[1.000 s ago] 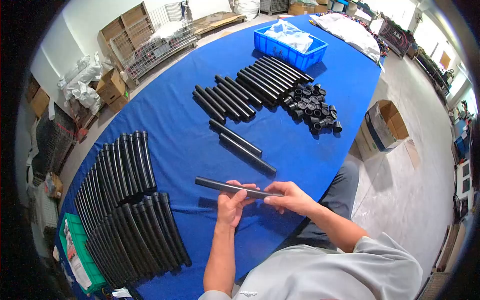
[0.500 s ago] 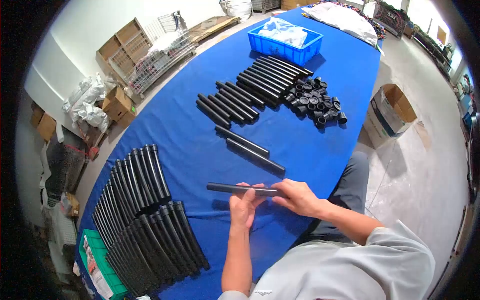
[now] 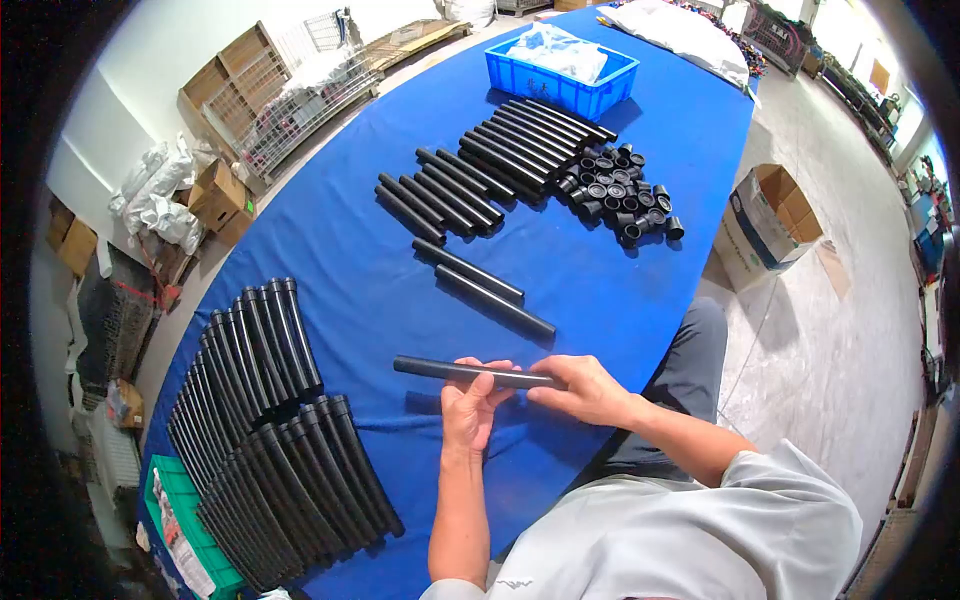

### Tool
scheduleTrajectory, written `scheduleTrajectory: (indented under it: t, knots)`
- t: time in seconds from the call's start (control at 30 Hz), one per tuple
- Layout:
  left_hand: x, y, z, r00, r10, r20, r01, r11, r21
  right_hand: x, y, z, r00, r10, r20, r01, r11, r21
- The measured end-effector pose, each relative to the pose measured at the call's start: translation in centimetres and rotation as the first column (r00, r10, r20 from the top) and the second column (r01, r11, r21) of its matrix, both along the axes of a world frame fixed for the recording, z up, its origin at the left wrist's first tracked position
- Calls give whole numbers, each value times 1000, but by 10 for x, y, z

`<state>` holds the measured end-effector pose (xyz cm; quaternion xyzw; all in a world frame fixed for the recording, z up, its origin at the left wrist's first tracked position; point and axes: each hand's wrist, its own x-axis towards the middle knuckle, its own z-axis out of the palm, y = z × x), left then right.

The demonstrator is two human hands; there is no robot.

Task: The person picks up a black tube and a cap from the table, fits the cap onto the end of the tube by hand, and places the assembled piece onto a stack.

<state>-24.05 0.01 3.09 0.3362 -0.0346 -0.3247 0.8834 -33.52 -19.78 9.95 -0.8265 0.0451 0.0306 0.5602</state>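
Note:
A black plastic tube (image 3: 425,368) lies nearly level across both hands, above the blue cloth. My left hand (image 3: 468,410) is closed around its middle, thumb on the near side and palm turned up. The fingers of my right hand (image 3: 585,390) wrap over the right end and hide it. The tube's left end sticks out free. Just beyond my hands, two loose black tubes (image 3: 495,305) lie slantwise on the cloth. Farther off are rows of tubes (image 3: 520,150), beside a heap of black end caps (image 3: 620,190).
Two fanned rows of tubes with capped ends (image 3: 290,480) cover the left side of the blue-covered table (image 3: 350,230). A green crate (image 3: 165,500) stands at their outer edge. At the far end is a blue bin (image 3: 560,85) holding plastic bags. A cardboard box (image 3: 765,225) sits on the floor at right.
The view has shifted slightly, so the table things appear a little farther left. Both hands keep their hold on the tube, almost in the same pose.

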Motion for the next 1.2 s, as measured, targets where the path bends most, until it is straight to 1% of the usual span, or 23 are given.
scheduleTrajectory:
  t: [0.03, 0.1, 0.13, 0.17, 0.23, 0.27, 0.3, 0.37, 0.43, 0.47, 0.5, 0.57, 0.67, 0.77, 0.8, 0.83, 0.9, 0.93, 1.0, 1.07, 1.13, 1.17, 1.2]
  knots:
    - [-1, 0, 1, 1000, -2, 0, 2, 1000, -12, 0, 0, 11, 970, 21, -244, 20, 986, 167]
    - [-2, -1, 3, 1000, 2, 0, -2, 1000, 4, 3, -8, -10, 956, 95, -277, 28, 912, 409]
    - [-4, -1, 4, 1000, 10, 0, -10, 999, 36, 5, -8, 3, 955, 51, -291, 7, 981, 196]
    - [-2, -2, 4, 1000, 17, 7, -18, 998, 65, 6, -6, -3, 994, 45, -99, -37, 997, 74]
    - [-3, -2, 2, 999, 36, 0, -36, 997, 63, 4, 0, -5, 956, 75, 283, -18, 980, -199]
    - [-2, 0, -1, 1000, 30, 7, -31, 997, 68, 0, 2, -3, 977, 54, 208, -15, 983, -182]
    - [0, 0, 1, 1000, 21, 8, -22, 997, 72, -1, 4, -2, 957, 45, 287, 9, 982, -186]
    - [5, 0, 5, 1000, 21, 21, -21, 1000, 20, 0, -1, 0, 988, 51, 144, -40, 996, -83]
    - [-4, -3, 13, 999, 32, -26, -31, 999, 39, 2, -7, 19, 947, 44, -317, 23, 978, 206]
    - [-3, 0, 5, 1000, 13, -18, -12, 999, 41, 0, -6, 2, 999, 27, -43, -26, 999, 25]
    - [1, 0, -2, 1000, -3, 0, 3, 999, 36, -1, -3, -11, 970, 26, 240, 3, 993, -118]
    - [2, 0, -3, 1000, -1, 6, 0, 1000, 17, -3, 3, -12, 932, 70, 356, 43, 953, -301]
    - [2, 1, 2, 1000, -15, 26, 15, 1000, -8, -1, -2, -4, 984, 83, 159, -57, 986, -156]
    - [-3, -1, 3, 1000, -6, 20, 5, 999, 32, 3, -9, 11, 932, 95, -350, 13, 956, 294]
    - [-2, -3, 4, 1000, 3, 23, -4, 999, 53, 0, -7, 18, 966, 49, -254, -7, 986, 165]
    - [0, -4, 3, 1000, 0, 10, 0, 999, 49, 0, -4, 11, 999, 18, -46, -16, 1000, 25]
    - [1, -1, 0, 1000, -7, -20, 8, 999, 44, -2, 3, -9, 930, 40, 365, 51, 970, -238]
    - [0, 0, 1, 1000, -4, -3, 4, 999, 37, -2, 6, -11, 923, 36, 383, 64, 967, -245]
    - [-1, 0, 5, 1000, 0, 31, -1, 1000, 18, 0, -1, 4, 998, 55, 41, -51, 995, -87]
    - [-2, -1, 7, 999, -15, 31, 14, 999, 39, 3, -6, 29, 919, 105, -379, -27, 978, 205]
    - [-1, -3, 6, 998, -27, 49, 23, 997, 72, 2, -7, 2, 999, 47, -4, -47, 999, -1]
    - [-1, -2, 7, 1000, -10, -11, 11, 997, 76, -3, -5, -11, 982, 46, 181, -28, 994, -102]
    - [-1, -1, 6, 1000, -5, -10, 6, 997, 77, -4, -2, -13, 963, 63, 261, -14, 982, -186]
